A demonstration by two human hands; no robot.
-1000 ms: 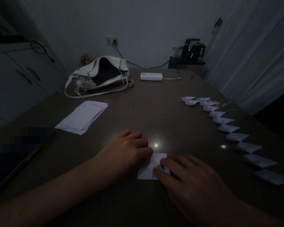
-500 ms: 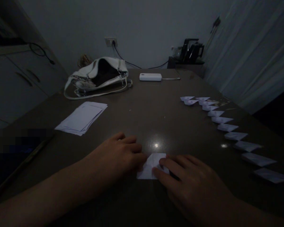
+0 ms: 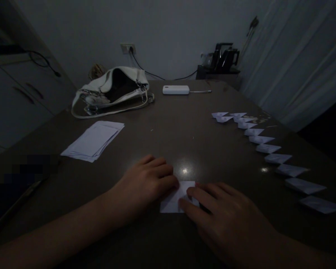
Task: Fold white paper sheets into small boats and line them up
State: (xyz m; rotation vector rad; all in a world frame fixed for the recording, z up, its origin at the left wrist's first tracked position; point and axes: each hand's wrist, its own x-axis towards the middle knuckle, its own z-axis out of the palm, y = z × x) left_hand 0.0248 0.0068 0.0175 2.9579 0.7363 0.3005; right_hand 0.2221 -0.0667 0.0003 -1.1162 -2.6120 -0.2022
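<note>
A small folded sheet of white paper (image 3: pixel 172 204) lies flat on the table in front of me. My left hand (image 3: pixel 149 183) has its fingers curled together, their tips pressed on the paper's upper left part; the thumb is mostly hidden. From the other side, my right hand (image 3: pixel 226 215) pinches the paper's right part, with thumb and index fingertip on top of it and the other fingers bent along its edge. Creases under the fingers are hard to make out in the dim light.
A stack of white paper sheets (image 3: pixel 93 141) lies at the left. Several folded paper pieces (image 3: pixel 277 158) run in a line down the right side. At the back are a white handbag (image 3: pixel 108 84), a white power bank (image 3: pixel 176 90) with a short cable, and a dark kettle (image 3: pixel 226 59).
My left hand drew back left from the paper, baring a crease, then returned onto its upper left part. My right hand has kept its hold. The view has shifted slightly.
</note>
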